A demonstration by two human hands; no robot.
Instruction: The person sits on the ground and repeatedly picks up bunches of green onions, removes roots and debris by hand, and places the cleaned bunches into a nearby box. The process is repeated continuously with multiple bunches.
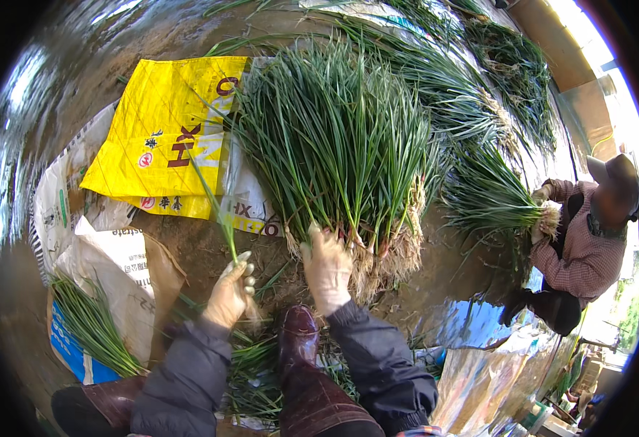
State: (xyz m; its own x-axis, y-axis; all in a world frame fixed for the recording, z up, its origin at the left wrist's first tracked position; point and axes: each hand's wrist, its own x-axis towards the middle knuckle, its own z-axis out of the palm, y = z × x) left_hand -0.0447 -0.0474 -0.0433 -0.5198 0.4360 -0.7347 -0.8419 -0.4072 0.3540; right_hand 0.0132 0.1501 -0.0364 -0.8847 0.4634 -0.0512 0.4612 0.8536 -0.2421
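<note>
My left hand (229, 288), in a pale glove, holds a thin allium stalk (214, 205), which looks like a scallion. Its green leaves point up and away over the yellow sack, and blurred roots hang below the hand. My right hand (327, 267), also gloved, touches the root end of a large heap of the same plants (336, 136). Its fingertips are among the stalk bases, and whether they grip one is unclear. Leaves in the heap point away from me, while pale, soil-covered roots (401, 251) face my boots.
A yellow woven sack (158, 117) lies left of the heap. A smaller bunch (98, 322) rests on white sacking (109, 251) at the lower left. My brown boot (299, 338) stands close below. At right, a person (587, 235) holds a rooted bunch (499, 196).
</note>
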